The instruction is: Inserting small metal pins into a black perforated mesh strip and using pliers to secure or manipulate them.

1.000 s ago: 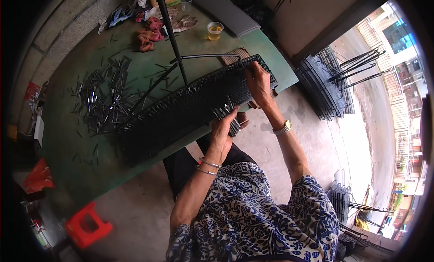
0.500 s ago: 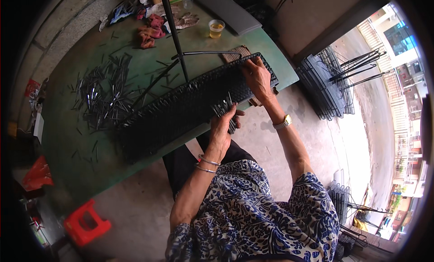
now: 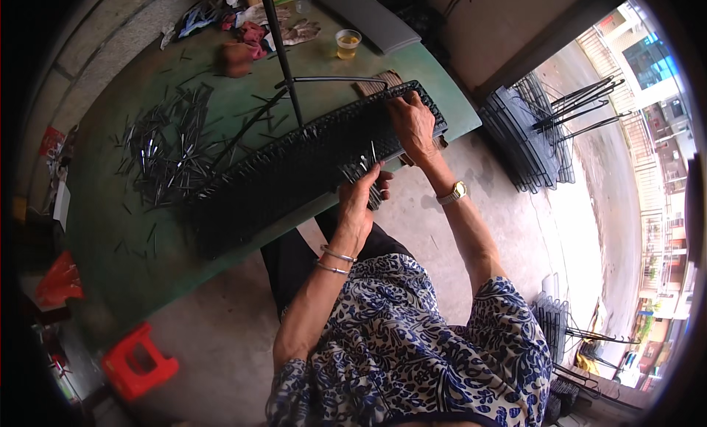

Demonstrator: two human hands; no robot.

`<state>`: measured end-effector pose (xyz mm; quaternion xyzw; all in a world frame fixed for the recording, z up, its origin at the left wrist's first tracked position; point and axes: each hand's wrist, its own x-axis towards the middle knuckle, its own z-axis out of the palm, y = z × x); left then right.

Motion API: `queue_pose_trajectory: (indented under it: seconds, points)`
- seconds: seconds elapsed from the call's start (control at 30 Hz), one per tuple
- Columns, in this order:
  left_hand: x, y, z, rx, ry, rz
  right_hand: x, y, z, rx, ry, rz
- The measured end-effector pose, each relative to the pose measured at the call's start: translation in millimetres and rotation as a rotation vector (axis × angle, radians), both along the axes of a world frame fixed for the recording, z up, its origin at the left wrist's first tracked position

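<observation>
Black mesh rack [image 3: 294,165]: lies along the near edge of the green table [image 3: 99,265], its long axis slanting from the table's near left side toward its right corner.
Right grip [image 3: 412,121]: over the rack's right end, close to its far long edge, fingers bent and tips bunched at the mesh; whether they pinch anything is hidden, so I cannot tell.
Left grip [image 3: 356,191]: closed around a bundle of thin black sticks [image 3: 361,175], at the rack's near long edge, right of its middle.
Rack from the grips: most of its length runs leftward from the right grip, the hand nearer its right end; its surface spreads beyond the left grip toward the table's far edge.
Bundle from right grip: near and to the left, apart from it.
Loose stick pile [image 3: 166,151]: on the table's left half, beyond the rack's left end.
Cardboard [image 3: 372,86]: juts out past the rack's far edge, near the table's right corner.
</observation>
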<state>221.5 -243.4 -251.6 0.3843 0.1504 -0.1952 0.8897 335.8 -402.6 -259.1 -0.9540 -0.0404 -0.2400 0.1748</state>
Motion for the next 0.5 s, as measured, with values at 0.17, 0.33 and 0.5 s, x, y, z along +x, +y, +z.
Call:
queue_pose_trajectory:
  seconds: [0.17,0.33,0.5]
  points:
    - [0,1,-3,-0.004,0.017,0.039,-27,3,22,0.085,0.111,0.135]
    - [-2,3,4,0.068,-0.013,0.061,-69,9,57,0.454,0.612,0.55]
    - [-9,2,22,0.188,-0.038,0.05,-79,6,62,0.682,0.668,0.423]
